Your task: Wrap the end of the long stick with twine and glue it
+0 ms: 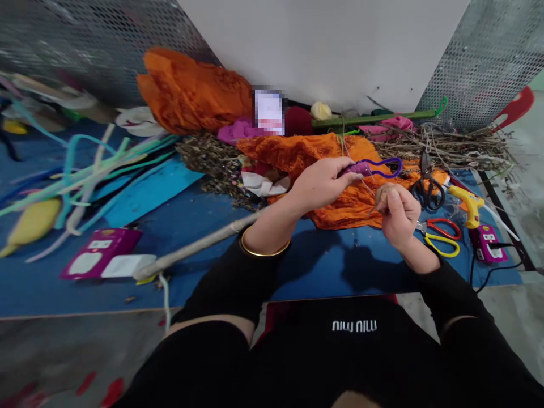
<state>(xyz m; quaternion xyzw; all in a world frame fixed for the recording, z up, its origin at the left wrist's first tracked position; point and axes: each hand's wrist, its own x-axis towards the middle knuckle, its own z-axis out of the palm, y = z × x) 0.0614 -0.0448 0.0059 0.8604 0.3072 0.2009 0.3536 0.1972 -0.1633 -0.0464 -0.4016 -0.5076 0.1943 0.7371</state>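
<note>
Between the thumb and fingers of my left hand is a purple wrapped bundle, its dark purple loop pointing right. Thin string runs from the bundle toward my right hand, which is closed in a pinch on the string and something small and brownish. Both hands are above the orange cloth, a small gap between them. Right of my right hand lie black scissors and red-and-yellow-handled scissors.
A yellow glue gun and a purple power box are at the right. Dry twigs lie behind. A long stick crosses the blue table. Foam strips lie left, near a purple package.
</note>
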